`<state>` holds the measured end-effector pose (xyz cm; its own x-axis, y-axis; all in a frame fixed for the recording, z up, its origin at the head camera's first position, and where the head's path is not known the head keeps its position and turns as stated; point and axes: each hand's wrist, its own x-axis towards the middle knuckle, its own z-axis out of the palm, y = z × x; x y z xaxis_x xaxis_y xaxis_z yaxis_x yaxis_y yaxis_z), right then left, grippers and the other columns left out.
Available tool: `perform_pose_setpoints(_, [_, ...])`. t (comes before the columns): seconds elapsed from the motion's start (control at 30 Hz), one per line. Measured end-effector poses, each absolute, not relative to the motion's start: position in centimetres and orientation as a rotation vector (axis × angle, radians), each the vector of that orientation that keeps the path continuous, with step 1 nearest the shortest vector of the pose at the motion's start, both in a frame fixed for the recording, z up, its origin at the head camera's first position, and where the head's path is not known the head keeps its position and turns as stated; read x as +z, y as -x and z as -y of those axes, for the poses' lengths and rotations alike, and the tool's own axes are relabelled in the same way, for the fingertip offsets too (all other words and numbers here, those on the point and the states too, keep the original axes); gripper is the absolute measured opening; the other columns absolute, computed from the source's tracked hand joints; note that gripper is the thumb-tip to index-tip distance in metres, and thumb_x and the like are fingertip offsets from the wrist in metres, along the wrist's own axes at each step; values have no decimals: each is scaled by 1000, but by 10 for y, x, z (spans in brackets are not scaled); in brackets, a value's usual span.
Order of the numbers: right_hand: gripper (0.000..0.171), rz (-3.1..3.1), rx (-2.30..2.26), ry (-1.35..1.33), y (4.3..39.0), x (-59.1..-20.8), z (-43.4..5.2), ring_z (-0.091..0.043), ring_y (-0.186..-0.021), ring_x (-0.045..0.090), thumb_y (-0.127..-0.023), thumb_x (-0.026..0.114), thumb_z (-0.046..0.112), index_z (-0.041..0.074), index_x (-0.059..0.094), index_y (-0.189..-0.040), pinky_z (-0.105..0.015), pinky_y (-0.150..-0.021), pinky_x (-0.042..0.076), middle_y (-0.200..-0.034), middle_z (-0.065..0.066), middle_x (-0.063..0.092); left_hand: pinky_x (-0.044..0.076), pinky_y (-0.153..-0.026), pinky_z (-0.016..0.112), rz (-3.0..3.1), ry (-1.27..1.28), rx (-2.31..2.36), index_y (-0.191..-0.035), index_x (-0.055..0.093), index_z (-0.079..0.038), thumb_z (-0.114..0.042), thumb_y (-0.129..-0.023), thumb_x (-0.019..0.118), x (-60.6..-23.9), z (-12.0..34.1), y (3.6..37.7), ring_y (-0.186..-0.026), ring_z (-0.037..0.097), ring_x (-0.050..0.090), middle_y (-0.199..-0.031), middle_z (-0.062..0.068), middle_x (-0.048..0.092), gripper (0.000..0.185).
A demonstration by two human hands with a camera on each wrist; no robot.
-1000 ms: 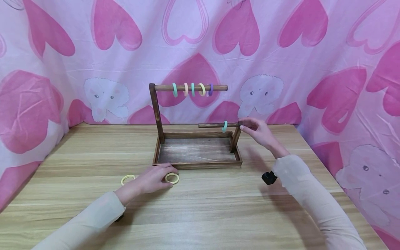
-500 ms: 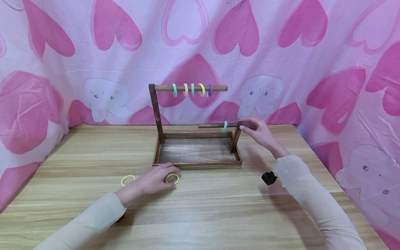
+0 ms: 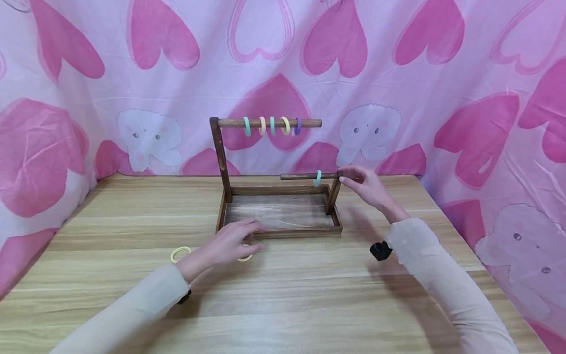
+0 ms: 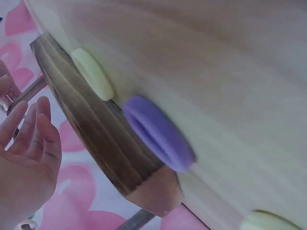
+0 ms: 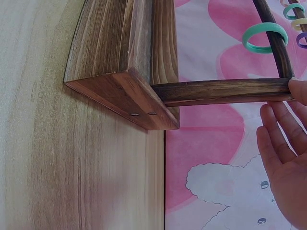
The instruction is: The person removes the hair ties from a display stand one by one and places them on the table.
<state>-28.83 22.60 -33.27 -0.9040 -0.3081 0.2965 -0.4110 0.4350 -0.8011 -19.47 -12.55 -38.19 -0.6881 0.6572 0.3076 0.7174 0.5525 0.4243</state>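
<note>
I have my right hand point(image 3: 364, 185) up at the outer end of the short lower bar point(image 3: 309, 176) of the wooden rack point(image 3: 277, 231), fingertips touching it with the fingers loosely straight, which I judge steadies the rack. My left hand point(image 3: 230, 243) lies relaxed and spread on the table point(image 3: 309, 295) by the tray's front edge, partly covering a pale yellow ring point(image 3: 244, 257); a second yellow ring point(image 3: 179, 253) lies apart to its left. The covered ring is thin, round and soft-looking, flat on the wood.
</note>
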Motion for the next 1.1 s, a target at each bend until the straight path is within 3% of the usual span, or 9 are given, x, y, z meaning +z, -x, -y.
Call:
perform_pose_setpoints(0.4, [34,2595,1493,-637,277,-320,-219,-25,-95,54,-88,55,13,-4,52,-117,-27,-78,43,-109,-19,56,46,-65,27,2563,1223,-853,-111,59,-12,-27,-83,61,-374,104,209,-80,8,56,-102,-2,57,33])
perform_pose_setpoints(0.53, [34,2598,1482,-648,270,-312,-214,-30,-96,52,-88,54,9,-8,50,-118,-30,-79,43,-109,-23,54,47,-62,28,2552,1200,-951,-110,59,-10,-22,-82,64,-373,100,214,-80,11,56,-100,-3,57,31])
perform_pose_setpoints(0.7, [36,2604,1485,-625,279,-322,-220,-24,-96,53,-88,56,15,-3,52,-119,-29,-78,43,-109,-17,56,46,-60,22,2524,1172,-1041,-109,60,-10,-19,-81,65,-373,96,221,-80,12,55,-99,-3,58,30])
perform_pose_setpoints(0.83, [37,2594,1486,-629,286,-329,-224,-20,-95,54,-87,57,19,0,53,-119,-28,-78,43,-109,-15,57,47,-59,25,2502,1157,-1108,-108,60,-8,-16,-80,66,-371,92,224,-80,13,55,-97,-2,58,29])
perform_pose_setpoints(1.1, [33,2601,1469,-645,266,-310,-213,-30,-95,52,-88,53,7,-9,49,-117,-25,-77,43,-109,-23,54,46,-60,29,2444,1151,-1157,-108,61,-9,-15,-80,65,-363,83,231,-80,15,54,-97,-2,57,29])
